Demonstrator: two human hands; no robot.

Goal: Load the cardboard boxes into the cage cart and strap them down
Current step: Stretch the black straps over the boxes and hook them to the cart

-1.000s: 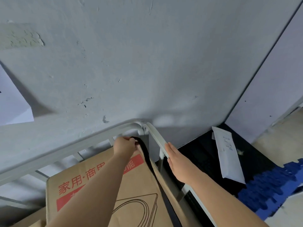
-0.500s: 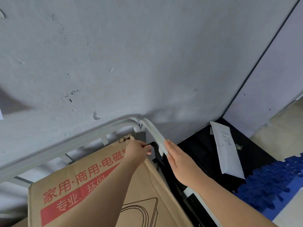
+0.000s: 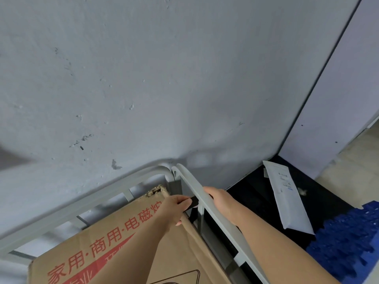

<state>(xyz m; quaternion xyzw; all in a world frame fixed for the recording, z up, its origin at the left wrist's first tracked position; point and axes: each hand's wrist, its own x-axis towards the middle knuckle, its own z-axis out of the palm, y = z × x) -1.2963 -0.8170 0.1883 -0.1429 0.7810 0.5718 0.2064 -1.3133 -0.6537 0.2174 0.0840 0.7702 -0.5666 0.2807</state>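
Observation:
A brown cardboard box [image 3: 114, 249] with red print stands inside the grey metal cage cart [image 3: 98, 195]; its far corner is torn. My left hand [image 3: 174, 208] is closed on the end of a black strap [image 3: 192, 202] at the box's right edge, just inside the cart's right rail [image 3: 190, 181]. The strap runs down behind that rail's upright bar. My right hand [image 3: 220, 198] lies on the outer side of the rail, fingers curled under it toward the strap; whether they hold the strap is hidden by the rail.
A grey wall rises right behind the cart. To the right, a white padded envelope [image 3: 287, 197] lies on a black surface [image 3: 254, 193], with a blue moulded pallet [image 3: 344, 240] beside it. Pale floor shows at the far right.
My left hand carried the strap from the box's far corner rightward to the side rail. My right hand moved up along the rail and curled around it beside the strap.

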